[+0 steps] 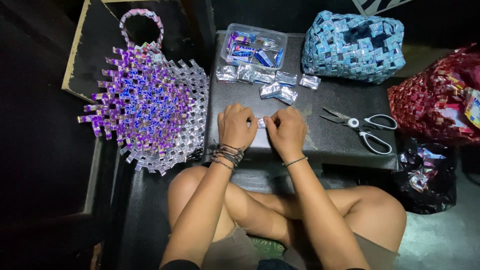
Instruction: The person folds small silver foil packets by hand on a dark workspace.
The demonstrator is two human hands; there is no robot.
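My left hand [235, 127] and my right hand [287, 131] rest on a black board [330, 107], knuckles up, pinching a small folded silver foil strip [261, 122] between their fingertips. Most of the strip is hidden by the fingers. Just beyond the hands lie several folded silver foil pieces [272, 82] in a loose row. Behind them stands a clear plastic tub [254, 46] holding blue and purple wrappers. My bare knees are crossed below the board.
A half-woven purple and silver wrapper bag [150, 102] with a loop handle lies at the left. A woven blue bag [355, 45] stands at the back right, a red woven one [435, 102] further right. White-handled scissors [362, 127] lie right of my hands. A black plastic bag [425, 175] sits lower right.
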